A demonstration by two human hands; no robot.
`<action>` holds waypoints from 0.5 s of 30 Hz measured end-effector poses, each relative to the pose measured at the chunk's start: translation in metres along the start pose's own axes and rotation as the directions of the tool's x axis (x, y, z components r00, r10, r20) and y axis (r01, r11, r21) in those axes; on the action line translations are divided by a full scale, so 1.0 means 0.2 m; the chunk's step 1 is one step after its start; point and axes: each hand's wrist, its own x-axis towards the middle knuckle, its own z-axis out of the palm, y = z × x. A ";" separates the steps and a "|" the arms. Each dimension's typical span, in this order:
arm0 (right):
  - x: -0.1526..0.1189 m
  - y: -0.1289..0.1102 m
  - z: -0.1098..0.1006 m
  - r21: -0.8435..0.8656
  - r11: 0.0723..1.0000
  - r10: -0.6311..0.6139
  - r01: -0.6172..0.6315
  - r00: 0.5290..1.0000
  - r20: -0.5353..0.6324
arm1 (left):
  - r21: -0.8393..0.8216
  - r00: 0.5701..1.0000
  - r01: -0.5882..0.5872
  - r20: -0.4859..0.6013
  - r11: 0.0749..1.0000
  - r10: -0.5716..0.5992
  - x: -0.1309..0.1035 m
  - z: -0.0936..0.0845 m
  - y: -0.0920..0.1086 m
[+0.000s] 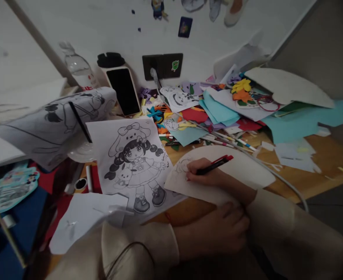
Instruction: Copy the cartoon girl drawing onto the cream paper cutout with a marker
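My right hand (pixel 203 173) is closed round a black pen with a red end (pixel 215 165). Under it is a stiff white sheet with a rounded edge (pixel 250 165), with faint pencil-like lines near its left end. My left hand (pixel 220 229) lies at the sheet's near edge, close below my right wrist. Its fingers are curled in against that edge, and the fingertips are partly hidden. Left of the sheet lies a paper with a printed line drawing (pixel 138 165) of a girl in a dog-eared hat; the sheet's left tip touches or overlaps this paper.
Behind are a phone (pixel 124 91) propped on a black-lidded cup (pixel 111 59), a bottle (pixel 79 68) and heaped coloured paper scraps (pixel 191 114). A white cable (pixel 276 171) crosses the right side. A cut white paper (pixel 86 217) lies front left. A wall socket (pixel 162 66) is behind.
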 end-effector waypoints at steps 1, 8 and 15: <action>0.00 0.00 0.00 0.002 1.000 -0.001 0.001 1.000 0.002 | 0.004 1.000 -0.007 -0.008 1.000 0.007 0.00 0.00 0.00; 0.00 -0.02 -0.03 -0.054 0.997 0.049 -0.048 0.999 0.013 | 0.003 0.997 -0.032 -0.063 0.999 0.032 -0.01 0.03 0.02; -0.01 -0.01 -0.04 -0.084 0.994 0.076 -0.071 0.995 0.065 | 0.015 1.000 -0.026 0.005 1.000 0.026 -0.01 0.02 0.02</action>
